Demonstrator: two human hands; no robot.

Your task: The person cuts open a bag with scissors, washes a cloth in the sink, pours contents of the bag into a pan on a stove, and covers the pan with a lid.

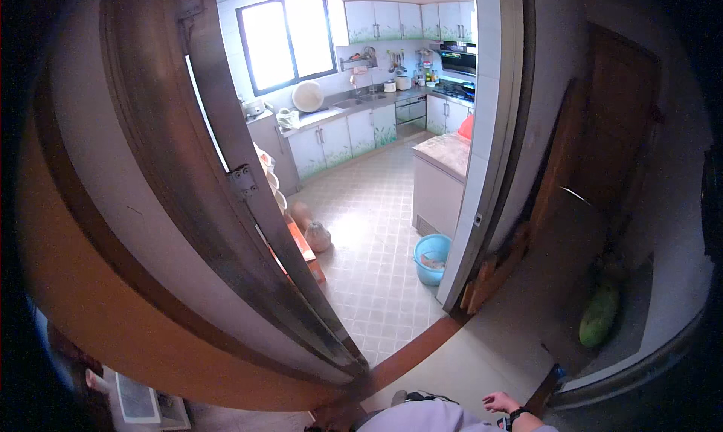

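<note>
My right hand (499,402), with a black watch (517,414) on its wrist, is low in the view beside my light-coloured top. It holds nothing that I can see, and its fingers are slightly curled and apart. My left hand is out of view. Before me is a kitchen doorway with a reddish-brown threshold (418,350). Just inside it, at the right jamb, stands a light blue bucket (425,276) with some scraps in it.
A brown door (226,138) stands along the left side of the doorway. Past it lie pumpkins (318,237) and an orange box (301,243). A pale chest-like cabinet (438,192) stands inside on the right. A large green gourd or melon (599,317) lies in the dim area at right.
</note>
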